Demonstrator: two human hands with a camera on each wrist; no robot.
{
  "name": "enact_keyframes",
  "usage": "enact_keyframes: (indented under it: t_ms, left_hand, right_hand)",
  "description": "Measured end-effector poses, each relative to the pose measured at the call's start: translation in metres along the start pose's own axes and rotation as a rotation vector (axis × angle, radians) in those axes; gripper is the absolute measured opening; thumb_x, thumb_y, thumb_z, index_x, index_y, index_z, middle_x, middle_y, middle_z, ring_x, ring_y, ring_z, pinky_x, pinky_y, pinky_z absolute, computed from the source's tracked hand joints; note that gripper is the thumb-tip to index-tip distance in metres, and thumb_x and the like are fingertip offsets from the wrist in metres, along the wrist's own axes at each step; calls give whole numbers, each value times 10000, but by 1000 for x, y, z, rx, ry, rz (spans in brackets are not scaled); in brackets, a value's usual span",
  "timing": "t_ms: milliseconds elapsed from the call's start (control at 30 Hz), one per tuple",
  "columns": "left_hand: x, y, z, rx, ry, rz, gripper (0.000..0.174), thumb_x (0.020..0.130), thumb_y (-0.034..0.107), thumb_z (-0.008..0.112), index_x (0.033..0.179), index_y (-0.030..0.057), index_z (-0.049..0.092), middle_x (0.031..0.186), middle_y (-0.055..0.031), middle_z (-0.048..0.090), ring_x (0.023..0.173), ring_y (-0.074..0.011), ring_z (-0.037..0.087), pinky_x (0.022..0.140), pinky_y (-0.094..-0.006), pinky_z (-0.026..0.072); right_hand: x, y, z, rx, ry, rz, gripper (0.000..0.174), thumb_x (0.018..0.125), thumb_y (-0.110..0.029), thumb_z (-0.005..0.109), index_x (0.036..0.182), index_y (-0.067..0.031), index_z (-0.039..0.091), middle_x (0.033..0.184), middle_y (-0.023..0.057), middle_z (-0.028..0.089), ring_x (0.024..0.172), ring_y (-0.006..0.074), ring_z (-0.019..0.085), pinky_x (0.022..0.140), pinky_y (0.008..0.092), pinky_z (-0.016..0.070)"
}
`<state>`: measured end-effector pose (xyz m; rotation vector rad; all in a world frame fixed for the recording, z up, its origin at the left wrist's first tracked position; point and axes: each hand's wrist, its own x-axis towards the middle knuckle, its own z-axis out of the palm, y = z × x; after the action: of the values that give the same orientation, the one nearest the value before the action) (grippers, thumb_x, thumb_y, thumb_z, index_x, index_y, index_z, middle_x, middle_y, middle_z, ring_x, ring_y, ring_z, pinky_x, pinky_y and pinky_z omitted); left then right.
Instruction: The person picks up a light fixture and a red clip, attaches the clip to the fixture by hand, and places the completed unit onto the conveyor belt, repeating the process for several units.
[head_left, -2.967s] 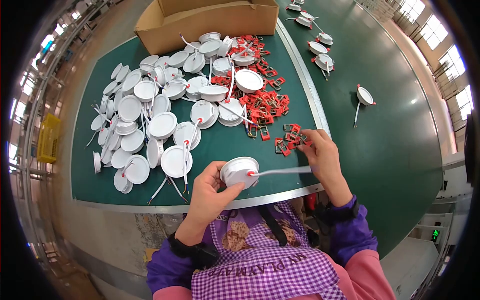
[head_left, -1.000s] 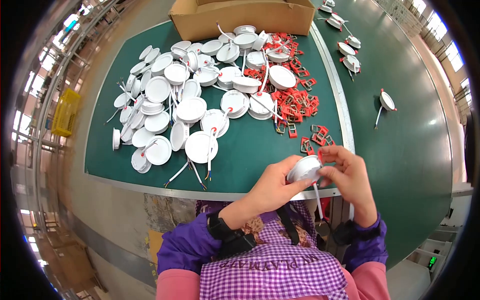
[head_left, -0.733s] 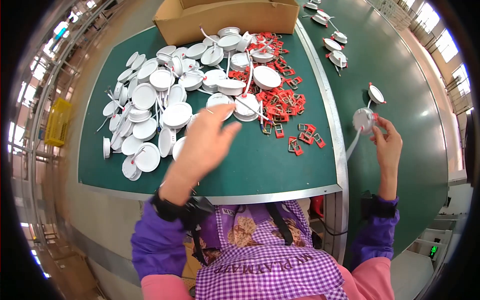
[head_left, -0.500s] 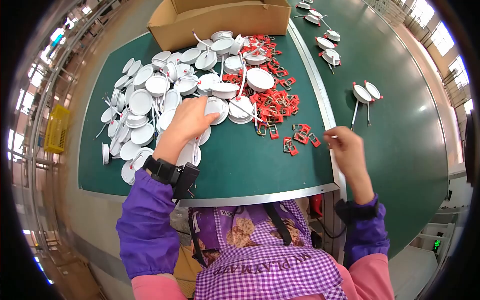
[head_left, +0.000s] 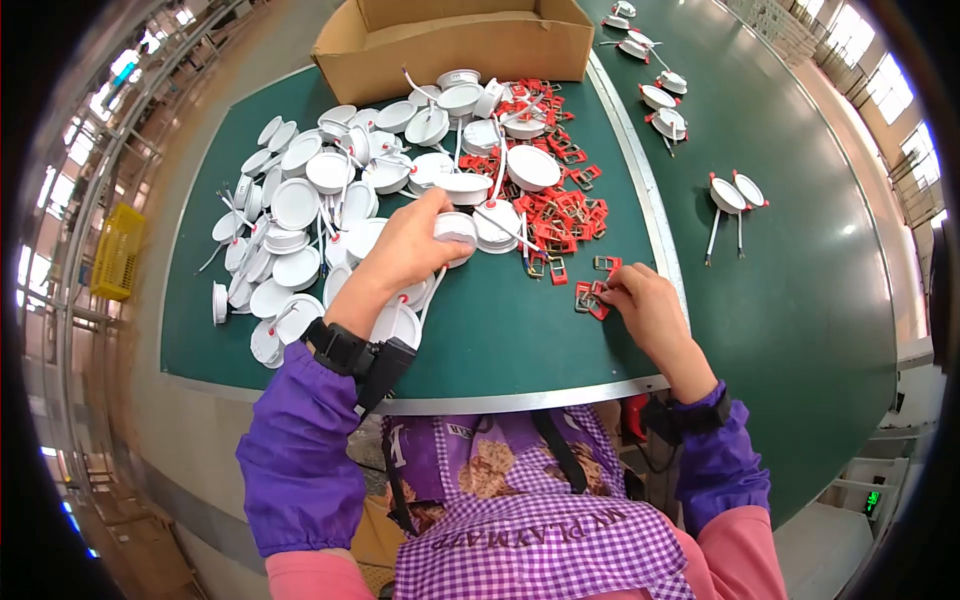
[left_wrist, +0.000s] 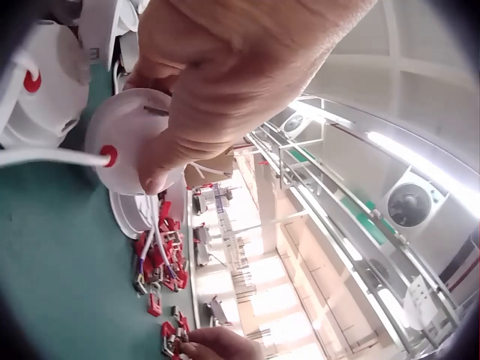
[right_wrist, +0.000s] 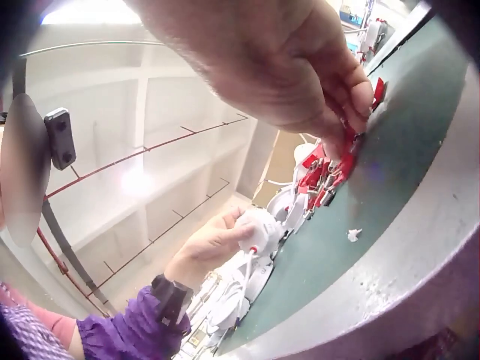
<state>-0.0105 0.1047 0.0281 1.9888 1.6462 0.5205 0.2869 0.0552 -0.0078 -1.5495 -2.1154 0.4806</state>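
Note:
My left hand [head_left: 405, 250] grips a white round downlight [head_left: 456, 229] at the near right of the lamp pile, thumb on its back. In the left wrist view, the cable of this downlight [left_wrist: 124, 135] leaves through a red grommet [left_wrist: 109, 156]. My right hand [head_left: 652, 312] is at the small group of red clips with metal springs [head_left: 583, 297], near the metal edge strip. In the right wrist view its thumb and fingers pinch a red clip [right_wrist: 348, 154], partly hidden by the fingertips.
A heap of white downlights [head_left: 295, 205] covers the left of the green table [head_left: 500, 345]. More red clips [head_left: 560, 220] lie beside it. A cardboard box [head_left: 450, 50] stands behind. Beyond the metal strip [head_left: 640, 165], downlights with red clips [head_left: 727, 196] rest on the right-hand surface.
The earlier downlight went from my hands to the right-hand surface, beside another. My left hand reached into the pile and took a new downlight. My right hand came back to the small clip group.

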Motion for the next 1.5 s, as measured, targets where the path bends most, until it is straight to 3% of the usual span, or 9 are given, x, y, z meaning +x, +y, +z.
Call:
enact_keyframes:
  t_ms: [100, 233, 300, 433, 467, 633, 1033, 1367, 1500]
  left_hand:
    - [-16, 36, -12, -274, 26, -53, 360, 753, 160, 733, 964, 4, 486, 859, -89, 589, 819, -148, 583, 698, -289, 472]
    - [-39, 54, -10, -643, 141, 54, 315, 806, 140, 696, 1009, 18, 489, 905, -48, 602, 838, -94, 575, 727, -224, 475]
    - [-53, 61, -2, -839, 119, 21, 314, 812, 141, 692, 1021, 18, 494, 925, -50, 605, 845, -97, 578, 741, -227, 475]
    - [-76, 72, 28, -1292, 84, -111, 303, 826, 128, 678, 1042, 20, 495, 934, -47, 600, 840, -98, 583, 743, -244, 503]
    - [-81, 73, 35, -1397, 57, -162, 307, 823, 122, 680, 1046, 24, 493, 940, -47, 600, 847, -100, 585, 748, -245, 506]
    - [-89, 72, 67, -1340, 18, -243, 311, 830, 80, 657, 1076, 31, 473, 990, -53, 601, 890, -114, 599, 759, -252, 519]
    - [-92, 76, 84, -1173, 154, -132, 250, 824, 59, 648, 1035, -2, 527, 924, -40, 598, 805, -77, 576, 698, -225, 510]
    - [-97, 76, 83, -987, 209, -6, 264, 820, 59, 649, 1061, 10, 554, 911, -42, 619, 809, -83, 571, 692, -232, 478]
    - [-100, 72, 78, -1101, 149, -8, 272, 821, 46, 645, 1070, 4, 544, 952, -51, 601, 842, -94, 578, 729, -240, 484]
  right_hand:
    - [2, 0, -5, 96, -34, 17, 128, 757, -94, 650, 800, 3, 579, 778, 153, 584, 705, 343, 581, 627, 393, 455]
    - [1, 5, -3, 188, -58, 37, 116, 767, -80, 636, 827, -1, 577, 767, 149, 587, 691, 346, 580, 622, 398, 457]
    - [1, 7, 2, -109, -17, -66, 121, 776, -66, 617, 863, 1, 569, 747, 151, 589, 673, 356, 575, 606, 406, 459]
    - [1, -10, -6, -85, 74, -45, 107, 788, -35, 585, 878, 15, 556, 714, 163, 593, 632, 329, 591, 573, 377, 470]
    - [0, -21, -14, 78, 119, 17, 91, 796, -25, 579, 873, 19, 557, 704, 153, 601, 608, 282, 608, 552, 342, 476]
    - [-16, -60, -17, 594, 128, 86, 100, 814, -14, 609, 899, 31, 583, 702, 85, 629, 616, 115, 642, 524, 224, 489]
    - [-38, -77, 2, 395, 140, -109, 209, 768, 84, 551, 966, 18, 565, 744, 126, 599, 644, 241, 627, 552, 321, 493]
    - [-38, -82, 3, 320, 146, -116, 226, 753, 89, 558, 959, -4, 550, 740, 115, 592, 654, 268, 614, 556, 333, 486]
    - [-34, -78, 0, 472, 119, -51, 213, 777, 58, 592, 977, 7, 541, 819, 117, 618, 675, 219, 641, 571, 301, 489]
